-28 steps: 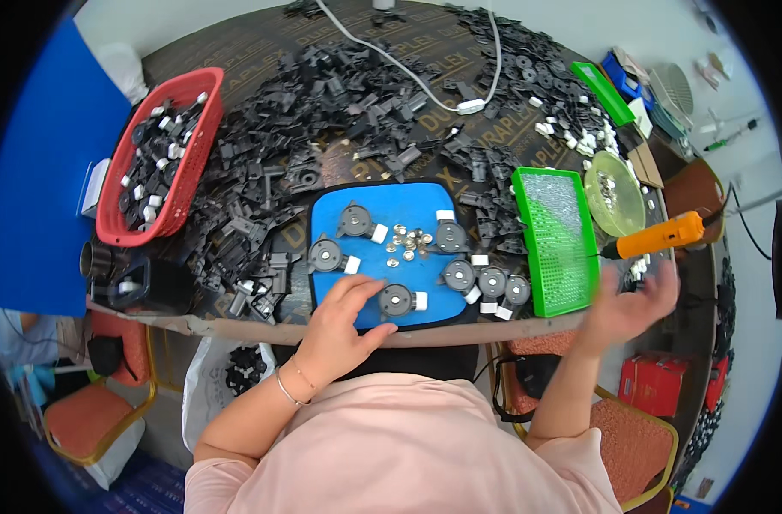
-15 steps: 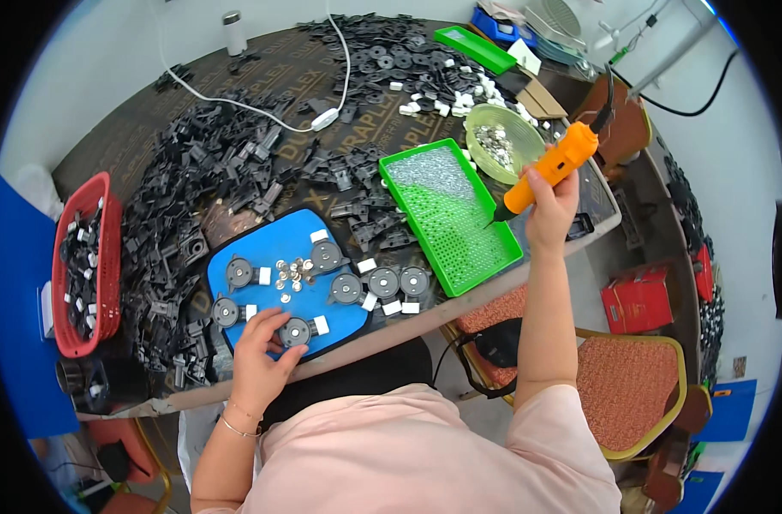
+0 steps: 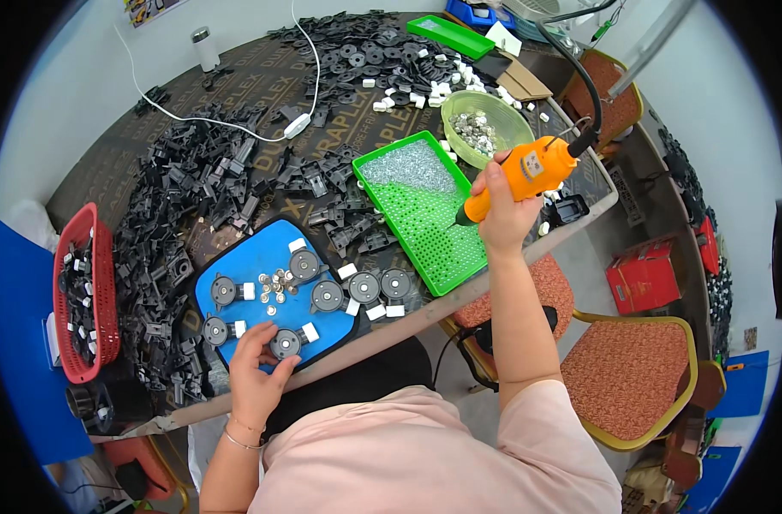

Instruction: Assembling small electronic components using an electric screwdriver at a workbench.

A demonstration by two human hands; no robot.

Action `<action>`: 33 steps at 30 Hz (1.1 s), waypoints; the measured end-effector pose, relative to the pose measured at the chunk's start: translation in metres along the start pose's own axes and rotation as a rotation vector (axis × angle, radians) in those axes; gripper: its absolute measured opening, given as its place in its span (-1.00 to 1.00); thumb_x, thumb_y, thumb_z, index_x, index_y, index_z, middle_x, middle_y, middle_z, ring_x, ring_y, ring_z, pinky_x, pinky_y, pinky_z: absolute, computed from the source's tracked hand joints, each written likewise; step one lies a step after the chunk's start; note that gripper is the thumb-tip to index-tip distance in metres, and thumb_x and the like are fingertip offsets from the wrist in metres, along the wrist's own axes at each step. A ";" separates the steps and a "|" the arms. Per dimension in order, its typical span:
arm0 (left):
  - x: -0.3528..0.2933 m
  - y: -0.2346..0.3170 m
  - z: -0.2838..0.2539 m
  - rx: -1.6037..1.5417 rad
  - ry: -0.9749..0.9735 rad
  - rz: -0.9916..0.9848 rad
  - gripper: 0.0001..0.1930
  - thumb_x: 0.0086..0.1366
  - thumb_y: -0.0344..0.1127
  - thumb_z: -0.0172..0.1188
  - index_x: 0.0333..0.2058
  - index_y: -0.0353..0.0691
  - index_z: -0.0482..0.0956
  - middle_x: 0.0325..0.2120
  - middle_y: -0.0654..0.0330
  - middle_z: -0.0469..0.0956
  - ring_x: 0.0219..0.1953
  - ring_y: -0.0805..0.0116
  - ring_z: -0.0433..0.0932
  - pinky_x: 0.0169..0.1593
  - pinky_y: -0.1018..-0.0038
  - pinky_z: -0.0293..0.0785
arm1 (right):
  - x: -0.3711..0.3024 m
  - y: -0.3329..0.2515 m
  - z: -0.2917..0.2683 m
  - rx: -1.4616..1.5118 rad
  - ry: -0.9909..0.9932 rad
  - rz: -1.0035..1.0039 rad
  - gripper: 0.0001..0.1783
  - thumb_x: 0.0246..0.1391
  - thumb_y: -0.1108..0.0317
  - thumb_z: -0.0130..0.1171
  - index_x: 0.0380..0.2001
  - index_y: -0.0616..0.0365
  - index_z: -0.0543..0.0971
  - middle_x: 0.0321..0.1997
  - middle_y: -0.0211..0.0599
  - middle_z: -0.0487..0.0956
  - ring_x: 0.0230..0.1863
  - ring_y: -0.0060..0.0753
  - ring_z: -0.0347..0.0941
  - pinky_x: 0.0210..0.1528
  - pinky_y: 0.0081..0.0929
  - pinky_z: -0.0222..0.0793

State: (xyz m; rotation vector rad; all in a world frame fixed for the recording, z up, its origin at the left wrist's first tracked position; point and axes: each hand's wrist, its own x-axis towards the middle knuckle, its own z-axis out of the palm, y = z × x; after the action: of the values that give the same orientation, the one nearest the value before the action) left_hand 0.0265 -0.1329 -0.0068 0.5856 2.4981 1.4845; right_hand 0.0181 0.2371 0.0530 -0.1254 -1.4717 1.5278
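My left hand (image 3: 258, 377) rests at the near edge of a blue mat (image 3: 237, 321), thumb and fingers closed round the rim of a round black wheel part (image 3: 286, 343) with a white block on its side. Several similar wheel parts (image 3: 328, 296) lie on and beside the mat, around a small pile of silvery metal pieces (image 3: 275, 287). In my right hand (image 3: 504, 214) is an orange electric screwdriver (image 3: 532, 168), gripped around its body. Its thin tip points down over a green perforated tray (image 3: 438, 278), whose far end holds many small silvery screws (image 3: 408, 164).
Heaps of black plastic parts (image 3: 224, 163) cover the table's left and back. A red basket (image 3: 108, 343) stands at far left. Behind the tray is a pale green bowl (image 3: 515, 124) of metal pieces. A white cable (image 3: 211, 126) crosses the table; chairs (image 3: 635, 377) stand at right.
The whole view has shifted, so the table appears farther left. The screwdriver has turned a little in my right hand, its tip still over the tray. My left hand stays on the same wheel part.
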 end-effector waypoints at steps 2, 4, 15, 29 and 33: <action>0.000 -0.001 0.001 -0.006 0.024 0.014 -0.48 -0.10 -0.53 0.42 -0.08 -0.34 0.49 -0.02 0.05 0.45 -0.36 0.45 0.51 -0.32 0.60 0.54 | -0.001 -0.001 0.003 0.032 -0.004 -0.024 -0.75 0.07 0.52 0.15 -0.18 0.20 0.36 -0.42 -0.34 0.45 -0.55 -0.52 0.41 -0.47 -0.57 0.37; 0.000 -0.002 0.001 -0.027 0.018 0.011 -0.47 -0.10 -0.53 0.43 -0.08 -0.34 0.49 -0.02 0.05 0.45 -0.36 0.46 0.51 -0.32 0.60 0.54 | -0.001 0.000 0.002 0.023 -0.006 -0.025 -0.74 0.08 0.53 0.14 -0.18 0.19 0.35 -0.40 -0.33 0.45 -0.55 -0.52 0.41 -0.47 -0.56 0.37; -0.001 -0.005 0.002 -0.044 0.030 0.015 -0.47 -0.08 -0.50 0.44 -0.07 -0.34 0.49 -0.01 0.04 0.45 -0.34 0.45 0.52 -0.31 0.60 0.54 | -0.003 0.006 -0.003 0.031 -0.011 0.009 -0.81 0.11 0.50 0.10 -0.21 0.20 0.37 -0.48 -0.34 0.43 -0.55 -0.52 0.39 -0.47 -0.56 0.36; 0.002 0.001 -0.002 -0.047 0.024 0.008 -0.49 -0.10 -0.41 0.47 -0.11 -0.32 0.54 -0.06 0.09 0.48 -0.43 0.43 0.49 -0.33 0.57 0.49 | -0.023 -0.053 0.051 0.402 -0.136 0.172 -0.78 0.12 0.31 0.11 -0.21 0.11 0.36 -0.29 -0.32 0.38 -0.55 -0.48 0.36 -0.47 -0.50 0.35; 0.003 0.000 -0.001 -0.052 0.038 0.036 -0.49 -0.10 -0.42 0.47 -0.11 -0.33 0.53 -0.10 0.12 0.49 -0.46 0.45 0.47 -0.32 0.58 0.49 | -0.079 -0.054 0.107 0.517 -0.498 0.235 -0.64 0.06 0.21 0.20 -0.22 0.18 0.33 -0.28 -0.26 0.34 -0.54 -0.46 0.39 -0.49 -0.48 0.38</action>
State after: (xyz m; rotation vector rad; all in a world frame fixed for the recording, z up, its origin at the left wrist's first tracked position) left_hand 0.0231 -0.1321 -0.0059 0.6020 2.4814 1.5827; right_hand 0.0192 0.0967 0.0836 0.4322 -1.4088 2.1952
